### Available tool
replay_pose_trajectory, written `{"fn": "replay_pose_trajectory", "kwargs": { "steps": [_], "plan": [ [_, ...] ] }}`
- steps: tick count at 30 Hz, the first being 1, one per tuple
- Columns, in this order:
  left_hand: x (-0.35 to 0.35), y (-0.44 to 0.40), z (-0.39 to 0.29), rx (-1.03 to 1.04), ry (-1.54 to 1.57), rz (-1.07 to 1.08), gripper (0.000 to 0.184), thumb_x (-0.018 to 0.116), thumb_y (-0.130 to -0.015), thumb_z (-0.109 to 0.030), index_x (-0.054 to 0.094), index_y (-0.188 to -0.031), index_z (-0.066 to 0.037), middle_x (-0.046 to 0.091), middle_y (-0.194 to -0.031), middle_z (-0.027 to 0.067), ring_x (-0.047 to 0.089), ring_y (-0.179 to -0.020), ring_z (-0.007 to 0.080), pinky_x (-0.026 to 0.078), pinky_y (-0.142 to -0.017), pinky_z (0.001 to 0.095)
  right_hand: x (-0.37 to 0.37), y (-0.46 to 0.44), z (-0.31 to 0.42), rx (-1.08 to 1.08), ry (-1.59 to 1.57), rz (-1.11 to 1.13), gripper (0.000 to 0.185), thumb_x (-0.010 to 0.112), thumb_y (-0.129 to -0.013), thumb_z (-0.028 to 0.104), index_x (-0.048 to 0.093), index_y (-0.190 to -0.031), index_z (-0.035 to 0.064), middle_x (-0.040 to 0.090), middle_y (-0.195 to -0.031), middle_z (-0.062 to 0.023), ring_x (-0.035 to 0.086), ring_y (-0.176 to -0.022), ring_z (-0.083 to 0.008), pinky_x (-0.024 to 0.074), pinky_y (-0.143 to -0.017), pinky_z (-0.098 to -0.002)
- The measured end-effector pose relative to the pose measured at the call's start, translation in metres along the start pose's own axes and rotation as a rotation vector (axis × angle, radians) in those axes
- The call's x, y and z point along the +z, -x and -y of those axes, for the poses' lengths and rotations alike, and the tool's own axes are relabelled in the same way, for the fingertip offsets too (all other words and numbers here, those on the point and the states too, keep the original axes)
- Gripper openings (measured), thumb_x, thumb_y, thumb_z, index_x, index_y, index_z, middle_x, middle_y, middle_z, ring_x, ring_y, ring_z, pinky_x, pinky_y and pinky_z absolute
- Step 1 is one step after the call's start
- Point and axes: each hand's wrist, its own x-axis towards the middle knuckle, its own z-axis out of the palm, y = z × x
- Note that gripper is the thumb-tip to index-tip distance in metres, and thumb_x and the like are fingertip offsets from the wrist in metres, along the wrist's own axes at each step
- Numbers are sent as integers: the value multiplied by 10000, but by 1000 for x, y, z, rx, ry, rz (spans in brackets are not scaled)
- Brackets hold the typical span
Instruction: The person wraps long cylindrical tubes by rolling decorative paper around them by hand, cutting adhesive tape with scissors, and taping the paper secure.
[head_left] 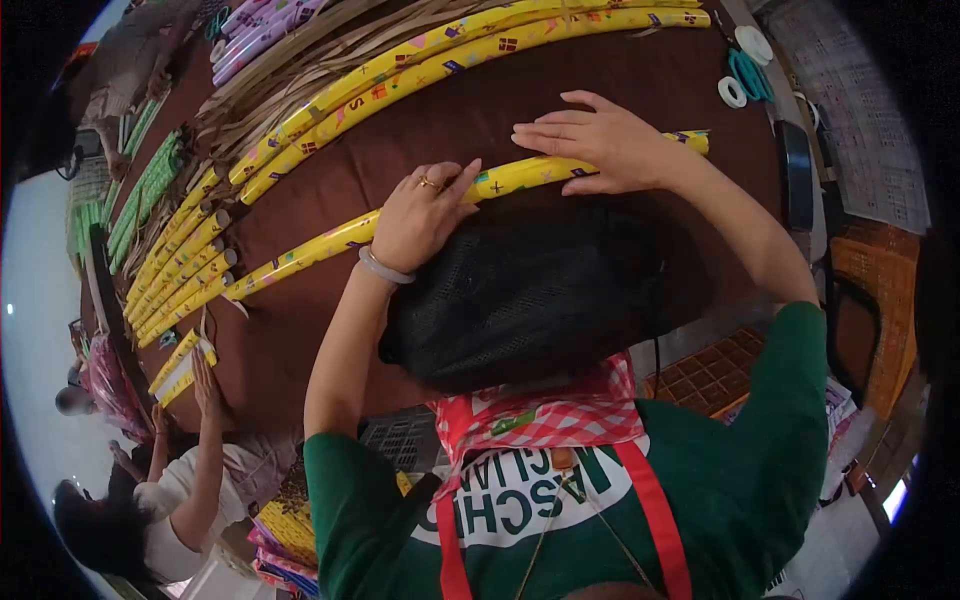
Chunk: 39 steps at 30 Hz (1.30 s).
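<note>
A long roll of yellow patterned wrapping paper (320, 243) lies slantwise across the brown-covered table. My left hand (422, 212), wearing a ring and a bracelet, is closed over its middle, fingers bent across it and thumb on the near side. Further right, my right hand (597, 148) rests over the same roll with fingers stretched and spread. The roll's right end (695, 141) shows beyond my right wrist. A black mesh object (530, 300) sits below my hands, close to my body.
Finished-looking yellow rolls (185, 275) are stacked at the left, with longer ones (440, 75) along the far side beside brown paper strips (300, 75). White tape (732, 92) and teal scissors (748, 76) lie at the right. A co-worker (195, 490) handles a yellow roll at lower left.
</note>
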Motion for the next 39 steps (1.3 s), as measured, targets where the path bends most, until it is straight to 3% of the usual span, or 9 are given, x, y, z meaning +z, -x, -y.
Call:
{"fn": "replay_pose_trajectory", "kwargs": {
  "steps": [2,7,9,16,19,21,25,39],
  "plan": [
    [1,-1,1,31,-36,-19,542,684,-769,-191,530,-1275,-75,531,-1049,79,551,-926,246,473,-807,348,2,-3,-1,-23,51,-16,776,681,-790,345,296,-1445,187,426,-1409,-24,449,-1244,-198,246,-1095,-461],
    [2,0,0,34,-57,-17,532,685,-768,-192,539,-1268,-85,532,-1047,69,551,-921,236,474,-806,347,2,-7,1,-56,73,20,739,670,-800,350,307,-1440,274,369,-1453,-9,411,-1281,-194,222,-1112,-475],
    [0,2,0,31,-61,-9,529,686,-767,-190,542,-1266,-90,532,-1043,66,550,-919,234,475,-805,347,4,-8,1,-89,119,10,705,699,-753,335,397,-1389,286,315,-1487,23,338,-1340,-163,196,-1126,-462],
    [3,2,1,28,-53,-44,535,697,-754,-206,556,-1260,-103,524,-1027,47,548,-895,219,472,-779,345,3,5,11,-114,135,-111,624,679,-744,300,471,-1332,317,364,-1462,43,341,-1342,-142,165,-1139,-429],
    [3,2,1,31,-70,-40,539,702,-749,-208,560,-1258,-100,522,-1023,43,547,-881,214,469,-768,345,5,25,14,-175,382,-207,593,680,-754,257,495,-1313,316,420,-1428,42,399,-1303,-136,197,-1115,-405],
    [3,1,3,35,-73,-30,542,703,-747,-209,561,-1258,-99,522,-1024,43,547,-875,212,467,-764,344,4,36,22,58,345,-349,621,700,-741,245,492,-1323,296,450,-1406,37,452,-1253,-127,219,-1080,-383],
    [1,2,0,32,-67,-28,557,711,-734,-208,564,-1259,-97,527,-1036,47,547,-884,222,463,-769,354,7,63,22,333,247,-341,667,725,-726,267,481,-1343,197,511,-1326,27,485,-1203,-127,208,-1059,-371],
    [8,0,7,26,14,-67,507,733,-719,-128,599,-1206,-82,547,-1005,66,562,-879,245,466,-793,354,-4,-26,39,-36,132,-351,658,715,-749,309,479,-1350,179,563,-1194,41,497,-1146,-121,216,-1029,-363]
  ]
}}
